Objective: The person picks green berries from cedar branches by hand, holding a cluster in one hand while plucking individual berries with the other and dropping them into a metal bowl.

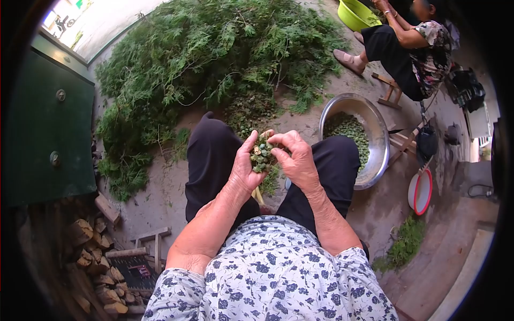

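Note:
A clump of small green seed cones [261, 154], with some brownish bits among them, rests in my left hand [242, 167], whose fingers curl around it between my knees. From the other side my right hand [297, 161] reaches in, thumb and forefinger bent together at the edge of the clump and touching it. What exactly lies between those fingertips is partly hidden. By my right knee stands a steel basin [381, 160] that holds many similar green cones [350, 134].
A big heap of cut evergreen branches [214, 59] covers the ground ahead. At upper right another person [423, 53] sits beside a lime-green basin [357, 15]. Split firewood [101, 257] is stacked at lower left; a red-rimmed white basin [420, 191] leans at right.

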